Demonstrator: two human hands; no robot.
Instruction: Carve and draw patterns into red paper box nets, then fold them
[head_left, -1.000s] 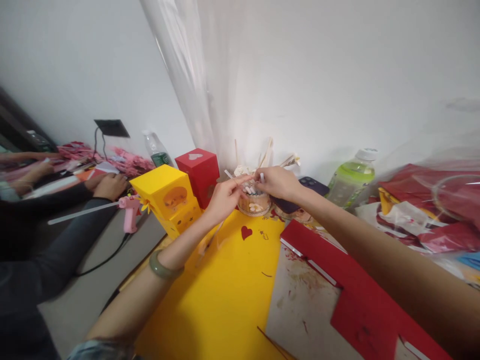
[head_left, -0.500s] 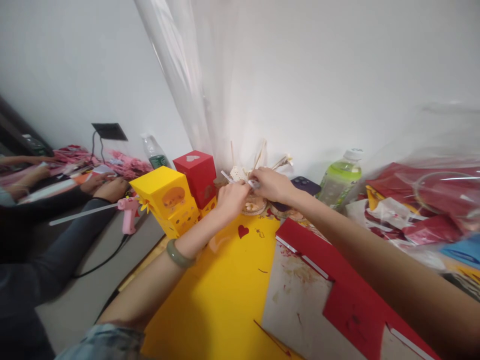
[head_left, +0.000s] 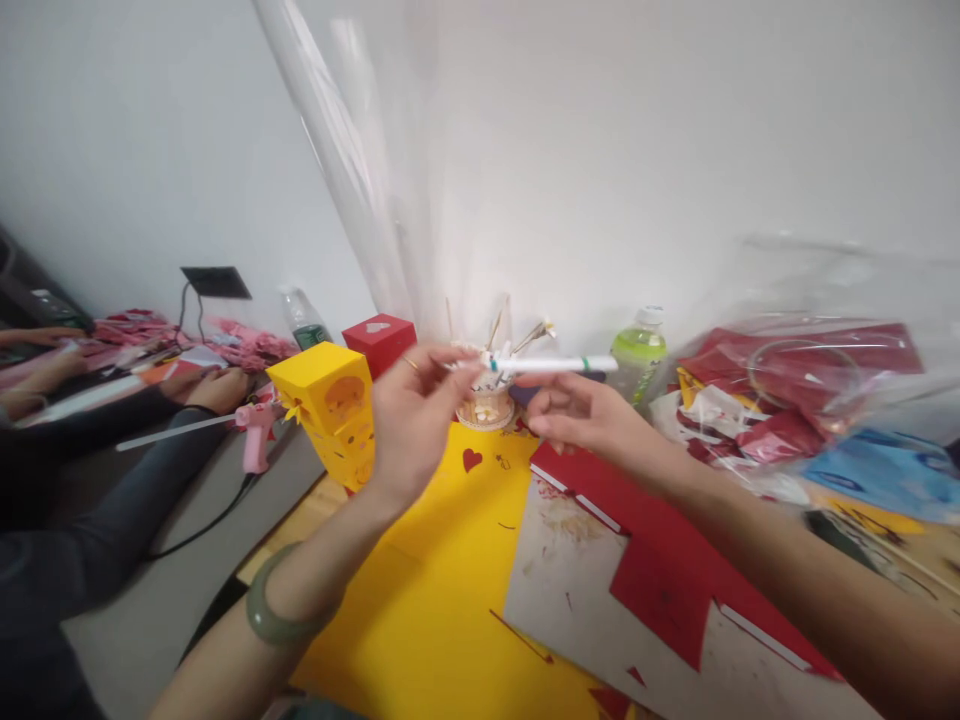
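Note:
A white marker pen (head_left: 551, 365) with green bands lies nearly level in the air, its left end pinched between the thumb and fingers of my left hand (head_left: 416, 420). Just under the pen's right part is my right hand (head_left: 581, 412), fingers loosely curled and thumb apart; I see nothing held in it. Whether its fingertips touch the pen is unclear. Behind the hands stands a small decorated pot (head_left: 486, 410) with thin sticks and pale flower-like pieces rising from it. A yellow sheet (head_left: 442, 580) with a small red heart (head_left: 472, 460) lies below.
To the left stand a yellow box (head_left: 322, 400), a red box (head_left: 381, 340) and a pink glue gun (head_left: 257, 435). A co-worker's hands (head_left: 217, 388) are beyond. Red card (head_left: 660, 590) covers a pale board at right, near a green-labelled bottle (head_left: 640, 355) and plastic-wrapped red scraps (head_left: 795, 390).
Both hands have drawn back from the pot toward me and parted. The white pen now shows in my left hand. The camera view has shifted slightly.

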